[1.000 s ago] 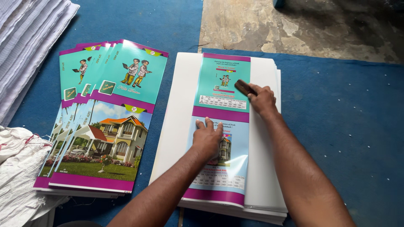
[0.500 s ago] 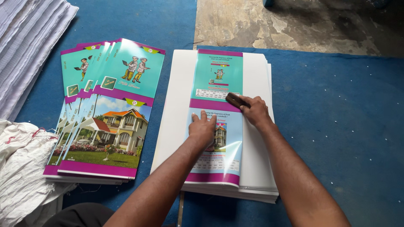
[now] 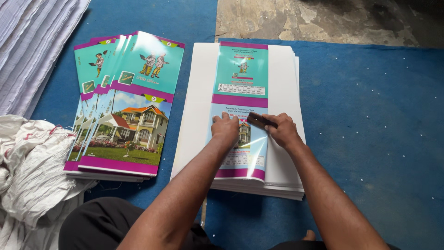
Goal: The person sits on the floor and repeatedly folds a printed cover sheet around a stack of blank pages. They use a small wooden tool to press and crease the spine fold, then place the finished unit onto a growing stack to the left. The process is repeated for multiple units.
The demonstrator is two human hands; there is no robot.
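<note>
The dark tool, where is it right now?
In the head view, the dark tool is in the right hand, pressed on the folded cover atop the white sheet stack, beside the left hand.

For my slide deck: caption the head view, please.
Left hand pins a folded cover on a white sheet stack; right hand presses a dark tool.

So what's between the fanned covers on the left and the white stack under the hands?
In the head view, only a bare strip of blue mat separates the fanned covers from the white stack; nothing lies on it.
</note>
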